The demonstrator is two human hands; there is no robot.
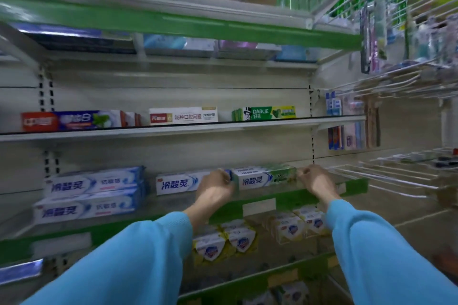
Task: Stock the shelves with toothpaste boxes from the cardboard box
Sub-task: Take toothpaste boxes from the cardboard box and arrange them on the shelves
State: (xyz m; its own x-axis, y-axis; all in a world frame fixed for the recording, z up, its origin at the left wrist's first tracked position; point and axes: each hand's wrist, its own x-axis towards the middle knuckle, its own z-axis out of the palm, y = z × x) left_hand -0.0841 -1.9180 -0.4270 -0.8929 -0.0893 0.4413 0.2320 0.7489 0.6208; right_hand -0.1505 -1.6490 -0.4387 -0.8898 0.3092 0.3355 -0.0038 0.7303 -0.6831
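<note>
Blue sleeves (pixel 138 255) filled the foreground, one from each lower corner, both reaching up to the same shelf (pixel 260 202). Beneath the forearms, on the lower shelf (pixel 250 277), stood soap packs (pixel 223 242) in white and yellow wrappers. The left hand (pixel 215 187) lay with fingers curled round the left end of the green-white box (pixel 266 177); the right hand (pixel 314 179) gripped the box's right end with fingers curled likewise. The two hands were thus well apart, one at each end of the box, which rested flat and lengthwise on the shelf behind the green rail. Just left of it, touching or nearly so, sat a blue-white box (pixel 182 184), its right end hidden behind the left hand. Farther left, two larger blue boxes (pixel 91 194) were stacked one atop the other. On the next shelf up, from left to right, stood a red-blue box (pixel 74 120), a white box (pixel 183 115) and a Darlie box (pixel 266 113), each well apart from its neighbour. Wire racks (pixel 396 91) of hanging goods occupied the right side. Upper shelves were too blurred to read. No cardboard box was in view.
</note>
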